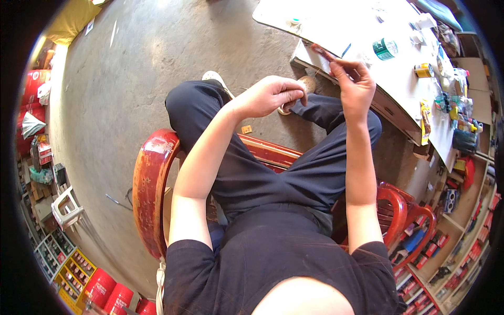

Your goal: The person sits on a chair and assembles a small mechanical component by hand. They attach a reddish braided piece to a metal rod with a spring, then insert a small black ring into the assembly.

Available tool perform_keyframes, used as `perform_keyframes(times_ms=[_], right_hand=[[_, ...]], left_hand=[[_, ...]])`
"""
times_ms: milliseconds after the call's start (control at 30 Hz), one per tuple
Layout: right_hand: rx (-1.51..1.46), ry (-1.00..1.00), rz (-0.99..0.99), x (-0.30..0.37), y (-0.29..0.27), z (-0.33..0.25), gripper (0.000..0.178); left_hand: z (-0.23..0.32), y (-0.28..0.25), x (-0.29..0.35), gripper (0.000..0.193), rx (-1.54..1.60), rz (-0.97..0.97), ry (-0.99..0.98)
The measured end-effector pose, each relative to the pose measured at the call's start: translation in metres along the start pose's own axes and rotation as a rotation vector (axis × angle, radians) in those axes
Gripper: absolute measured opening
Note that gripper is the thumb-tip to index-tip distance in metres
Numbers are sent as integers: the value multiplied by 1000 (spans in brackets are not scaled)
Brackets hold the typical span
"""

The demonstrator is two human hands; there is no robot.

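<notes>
My right hand is raised by the edge of the white table, its thumb and fingers pinched on a thin reddish-brown strip. The strip points up and to the left; its exact kind is unclear. Over my lap, my left hand is bent at the wrist with its fingers curled together. Whatever those fingers may hold is hidden. The two hands are apart, the right one higher in view.
I sit on a red wooden chair beside the white table. On it stand a green-labelled container, a yellow can and several bottles. A white plastic stool and red drums are at the left; stocked shelves line the right.
</notes>
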State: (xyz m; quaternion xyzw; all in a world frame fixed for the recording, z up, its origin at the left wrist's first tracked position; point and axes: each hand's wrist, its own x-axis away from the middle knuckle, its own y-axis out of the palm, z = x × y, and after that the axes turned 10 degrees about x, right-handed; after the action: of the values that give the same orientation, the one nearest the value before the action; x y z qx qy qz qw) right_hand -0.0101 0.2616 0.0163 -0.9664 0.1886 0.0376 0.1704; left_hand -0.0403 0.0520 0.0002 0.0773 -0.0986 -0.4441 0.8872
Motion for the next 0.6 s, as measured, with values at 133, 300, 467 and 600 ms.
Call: perform_keyframes(times_ms=[133,300,467,600], right_hand=[[616,-293,-228,15,-13,7,10],[301,-35,-692,22,-15,1,9],[-643,202,-849,26,-13,9,13],[-680,316,-190,16,0,13,18]], left_hand=[[20,2,5,21,-156,51,-6],[15,-6,-5,22,-225,64,81],[-5,-12,-23,24,-25,89,122],[-11,9,-14,23,-232,205,58]])
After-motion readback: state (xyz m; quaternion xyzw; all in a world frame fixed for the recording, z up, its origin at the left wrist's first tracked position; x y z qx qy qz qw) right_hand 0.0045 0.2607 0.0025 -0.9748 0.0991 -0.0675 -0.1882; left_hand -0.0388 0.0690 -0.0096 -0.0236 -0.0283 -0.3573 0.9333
